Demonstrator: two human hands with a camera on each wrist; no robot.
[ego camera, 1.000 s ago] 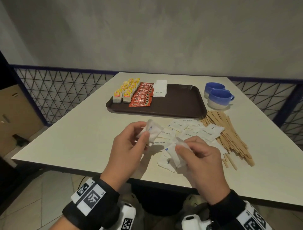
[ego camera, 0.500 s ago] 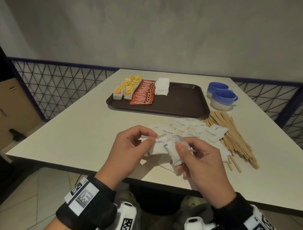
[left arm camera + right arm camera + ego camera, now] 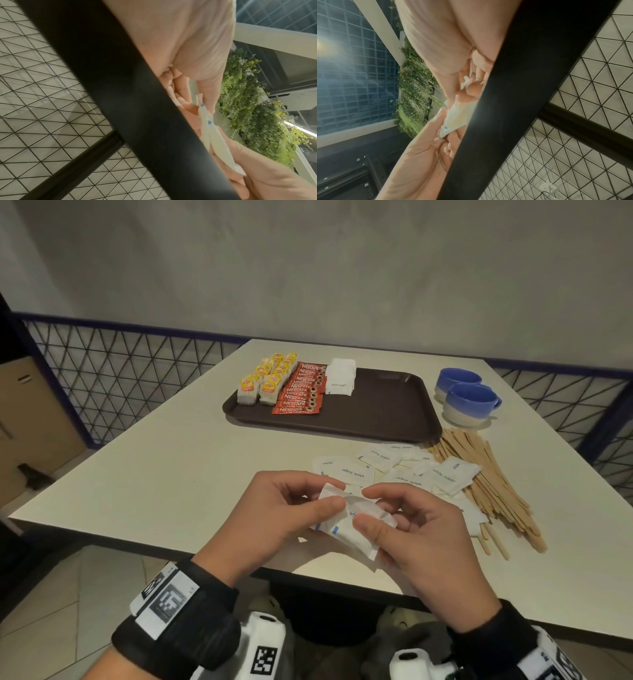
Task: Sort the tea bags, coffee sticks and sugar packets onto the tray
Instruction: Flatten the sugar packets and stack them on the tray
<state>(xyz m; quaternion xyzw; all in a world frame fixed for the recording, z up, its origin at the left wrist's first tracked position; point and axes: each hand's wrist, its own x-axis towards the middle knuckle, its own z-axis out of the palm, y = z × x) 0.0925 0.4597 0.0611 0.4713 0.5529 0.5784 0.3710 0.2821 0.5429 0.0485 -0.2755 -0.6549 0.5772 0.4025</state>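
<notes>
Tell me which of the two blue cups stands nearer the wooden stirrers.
The front cup, the one with its handle pointing right. It stands just behind the wooden stirrers; the other cup sits behind it, partly hidden.

Right hand point(image 3: 436, 40) up top, left hand point(image 3: 419, 148) below, both pinching white sugar packets point(image 3: 458, 119) between them. Black surface edge point(image 3: 496, 108) cuts across diagonally, wire mesh point(image 3: 590, 81) on the right, greenery point(image 3: 412, 94) left.

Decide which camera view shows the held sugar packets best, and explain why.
The head view: the packets show flat, print readable, pinched between the left hand and right hand. The left wrist view shows the packets only edge-on. The right wrist view shows a part of them beside the dark table edge.
</notes>
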